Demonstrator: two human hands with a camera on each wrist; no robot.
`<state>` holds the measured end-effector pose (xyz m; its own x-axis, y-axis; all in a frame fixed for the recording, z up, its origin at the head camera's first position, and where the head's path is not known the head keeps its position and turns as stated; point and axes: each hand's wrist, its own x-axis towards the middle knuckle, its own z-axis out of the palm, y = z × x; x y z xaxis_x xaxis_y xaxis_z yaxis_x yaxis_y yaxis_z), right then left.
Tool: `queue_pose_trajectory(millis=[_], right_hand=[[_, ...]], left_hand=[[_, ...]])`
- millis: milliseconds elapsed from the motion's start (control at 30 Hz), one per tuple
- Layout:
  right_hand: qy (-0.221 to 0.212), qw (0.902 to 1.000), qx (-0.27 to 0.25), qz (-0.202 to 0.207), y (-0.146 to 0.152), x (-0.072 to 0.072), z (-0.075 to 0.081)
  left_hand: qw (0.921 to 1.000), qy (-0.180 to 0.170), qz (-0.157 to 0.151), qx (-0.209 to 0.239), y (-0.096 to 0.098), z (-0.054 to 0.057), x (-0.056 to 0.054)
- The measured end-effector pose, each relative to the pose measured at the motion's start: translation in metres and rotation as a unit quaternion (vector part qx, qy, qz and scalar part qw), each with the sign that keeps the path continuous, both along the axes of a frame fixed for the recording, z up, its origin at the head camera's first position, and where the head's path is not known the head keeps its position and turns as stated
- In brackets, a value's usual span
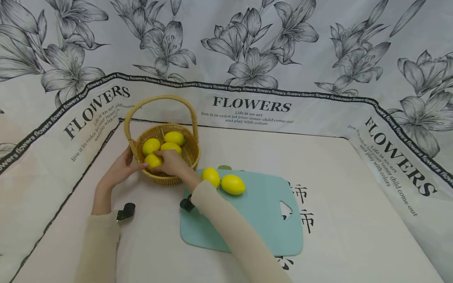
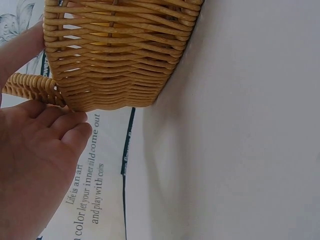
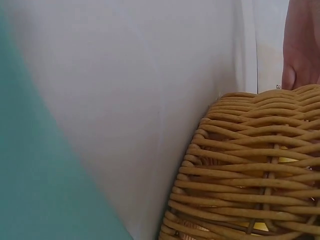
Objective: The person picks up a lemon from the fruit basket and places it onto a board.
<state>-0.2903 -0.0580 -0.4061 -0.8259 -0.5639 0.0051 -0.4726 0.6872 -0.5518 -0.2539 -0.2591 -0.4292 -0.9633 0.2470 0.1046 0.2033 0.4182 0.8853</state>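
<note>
A wicker basket (image 1: 168, 181) with a tall arched handle stands at the back left of the table. Its rim, near the base of the handle, is held by my left hand (image 1: 122, 168), thumb over the edge and fingers outside. My right hand (image 1: 174, 164) reaches into the basket and grips a yellow lemon (image 1: 153, 160) at the near left side. Other lemons (image 1: 151, 146) lie beside and behind it in the basket. In the left wrist view, the left hand (image 2: 45, 145) sits against the woven wall (image 2: 120, 65). The right wrist view leaves the right hand's fingers hidden.
To the right of the basket lies a light blue cutting board (image 1: 262, 220) with a cut-out handle. Two lemons (image 1: 233, 184) rest near its far left edge, partly behind the right arm. A flower-printed cloth (image 1: 251, 104) stands behind the white tabletop (image 1: 354, 220).
</note>
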Motion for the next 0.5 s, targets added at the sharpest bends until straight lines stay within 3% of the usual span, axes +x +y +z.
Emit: queue_pose_trajectory(millis=[500], right_hand=[[0.006, 0.9999, -0.011, -0.007, 0.0, 0.0013, -0.0007]], left_hand=[[0.9999, 0.012, -0.006, 0.008, 0.0001, -0.0002, 0.0004]])
